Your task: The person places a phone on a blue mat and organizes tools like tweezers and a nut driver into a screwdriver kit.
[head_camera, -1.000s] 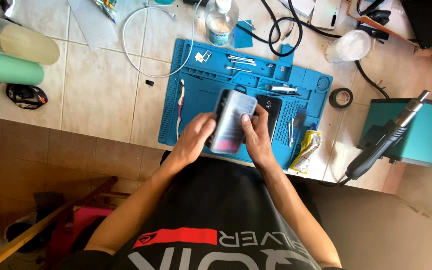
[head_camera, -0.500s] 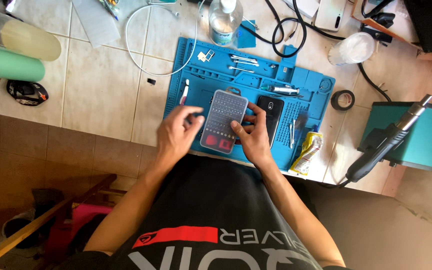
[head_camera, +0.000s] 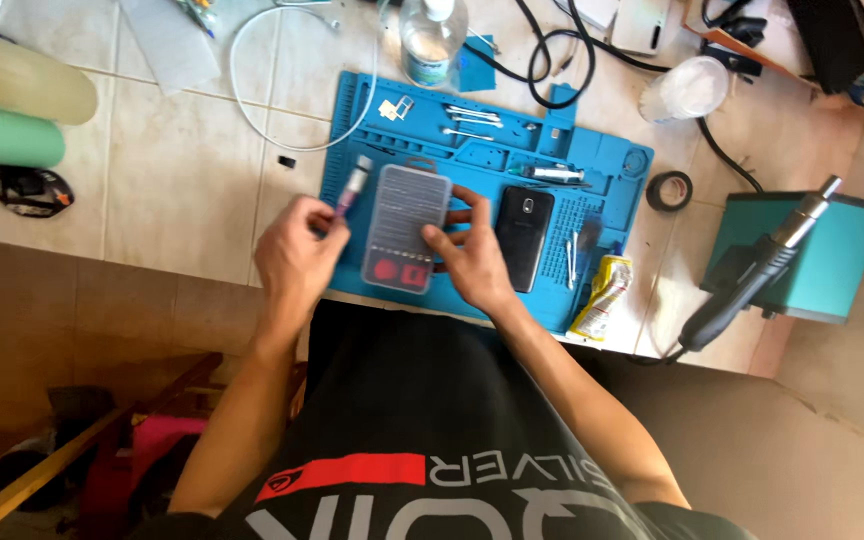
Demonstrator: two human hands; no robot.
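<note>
My left hand (head_camera: 297, 255) pinches the purple-handled screwdriver (head_camera: 351, 188) at its lower end, the tool angled up over the blue repair mat (head_camera: 612, 170). My right hand (head_camera: 472, 262), fingers spread and gripping nothing, presses on the right edge of the clear screwdriver-bit case (head_camera: 407, 228), which lies flat on the mat between both hands. Just right of the case lies a black smartphone (head_camera: 524, 238). Near the mat's right corner sits a yellow tube (head_camera: 602, 297); on the tiled tabletop (head_camera: 182, 170) beyond, a roll of black tape (head_camera: 669, 190).
</note>
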